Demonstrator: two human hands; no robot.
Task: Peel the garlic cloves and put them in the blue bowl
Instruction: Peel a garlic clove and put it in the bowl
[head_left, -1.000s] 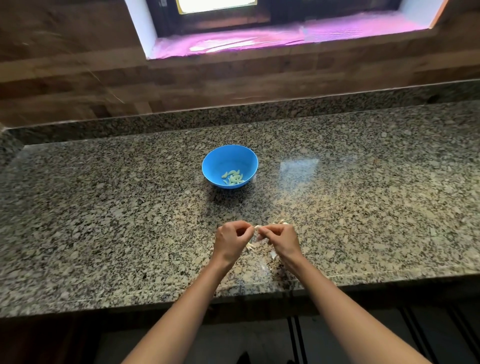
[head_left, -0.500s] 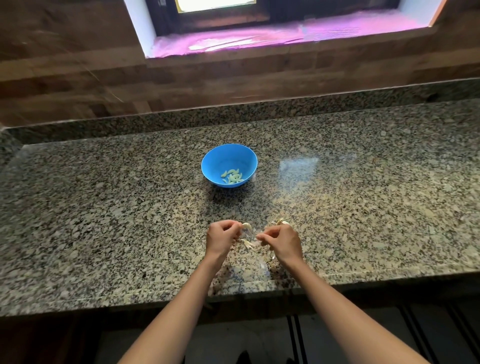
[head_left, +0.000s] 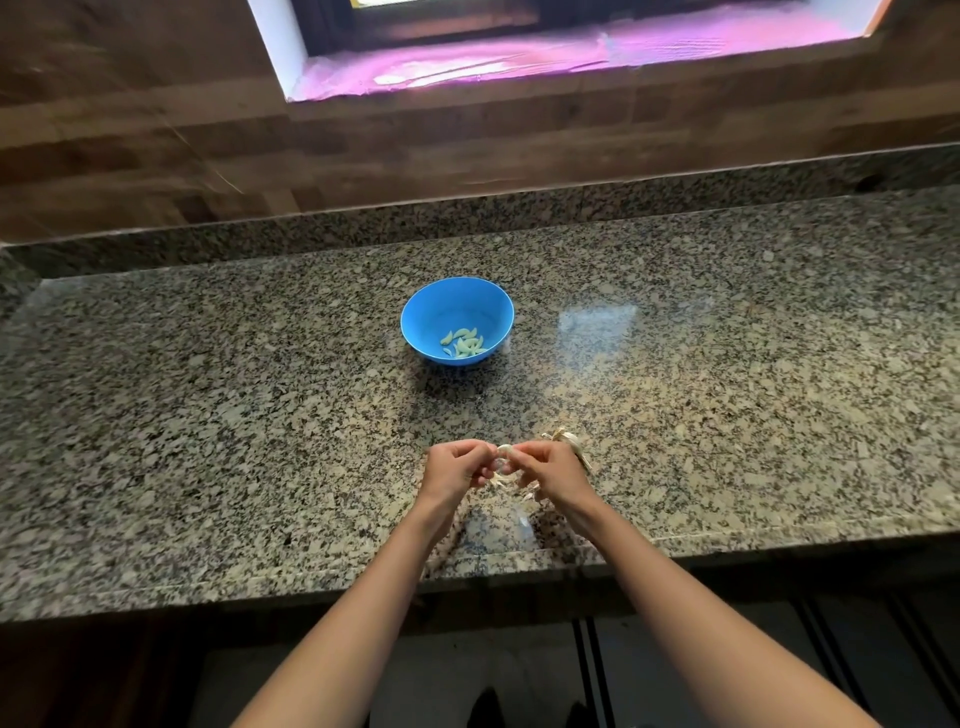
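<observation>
Garlic clove (head_left: 504, 450) is pinched between left hand (head_left: 454, 467) and right hand (head_left: 553, 470), fingers of both curled on it, near the granite bench (head_left: 208, 415) front edge. Loose skins (head_left: 570, 439) are seen beside the right hand. Peeled cloves (head_left: 465, 344) are held in the blue bowl (head_left: 441, 306), further back.

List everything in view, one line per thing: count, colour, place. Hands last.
granite countertop: one, speckled grey-tan, across the view.
blue bowl: one, blue, middle of the countertop.
peeled garlic cloves: several, pale greenish-white, in the bowl's bottom.
garlic clove: one, whitish, held above the countertop's near part.
garlic skins: small heap, tan-white, on the countertop below and right of that clove.
wooden wall: one, brown, behind the countertop.
window ledge: one, pink-lit, top of view.
left hand: one, pinches the clove.
right hand: one, pinches the clove.
</observation>
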